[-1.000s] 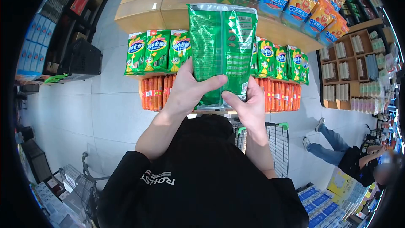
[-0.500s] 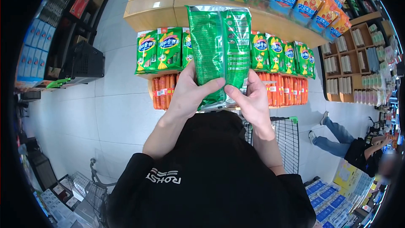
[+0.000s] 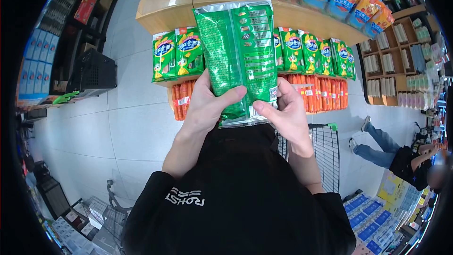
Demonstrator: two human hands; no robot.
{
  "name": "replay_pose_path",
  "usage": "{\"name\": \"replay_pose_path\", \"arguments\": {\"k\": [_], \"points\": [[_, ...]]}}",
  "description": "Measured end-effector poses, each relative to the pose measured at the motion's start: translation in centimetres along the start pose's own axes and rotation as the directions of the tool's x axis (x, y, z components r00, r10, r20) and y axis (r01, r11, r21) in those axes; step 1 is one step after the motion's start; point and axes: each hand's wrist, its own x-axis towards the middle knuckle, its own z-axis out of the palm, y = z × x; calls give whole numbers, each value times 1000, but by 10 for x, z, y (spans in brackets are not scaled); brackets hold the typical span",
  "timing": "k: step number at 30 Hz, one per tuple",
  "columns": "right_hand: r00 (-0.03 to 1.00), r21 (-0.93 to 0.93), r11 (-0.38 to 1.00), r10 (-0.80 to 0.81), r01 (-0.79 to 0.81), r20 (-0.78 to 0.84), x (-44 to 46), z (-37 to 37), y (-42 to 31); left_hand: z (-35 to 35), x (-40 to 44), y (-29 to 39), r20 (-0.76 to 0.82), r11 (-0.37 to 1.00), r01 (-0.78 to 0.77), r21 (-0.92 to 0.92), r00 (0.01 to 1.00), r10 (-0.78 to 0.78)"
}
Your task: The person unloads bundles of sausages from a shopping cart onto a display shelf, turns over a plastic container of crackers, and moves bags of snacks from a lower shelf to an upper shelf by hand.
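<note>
Pouch, green and glossy, is held between both hands, its seam side up and its top edge reaching forward beyond them. Left hand is closed around the left edge, thumb across the lower face; right hand pinches the lower right corner, thumb near the barcode. Fingers behind are largely hidden. Grip judged sound: pressure should be light and even, since film may crease or slip, and thumbs are best placed clear of the print. Beyond the hands stands a wooden shelf, a likely snag if the pouch is raised forward. Green packs and orange packs lie right of the right hand; a cart is beside the right forearm. Another person is well apart, far right.
</note>
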Motion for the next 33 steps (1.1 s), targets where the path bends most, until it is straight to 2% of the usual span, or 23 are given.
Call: {"name": "replay_pose_path", "arguments": {"k": [7,10,16,20,26,33], "points": [[998,69,997,40,-36,-55,-6,-2,7,5,-1,-5,21,996,-6,85,1000,4],[996,76,996,58,-53,-65,-8,-5,8,9,0,-8,25,997,-9,74,1000,7],[996,83,993,85,-82,-33,-14,-16,8,11,1,-8,35,995,102,-18,994,-102],[997,138,988,74,-71,-20,-16,-17,7,11,2,-9,57,996,87,8,995,-87],[994,129,986,111,-108,-20,-15,-22,7,12,3,-11,71,997,71,30,995,-73],[996,125,989,81,-77,-33,-16,-24,13,15,2,-13,64,998,52,40,996,-55]]}}
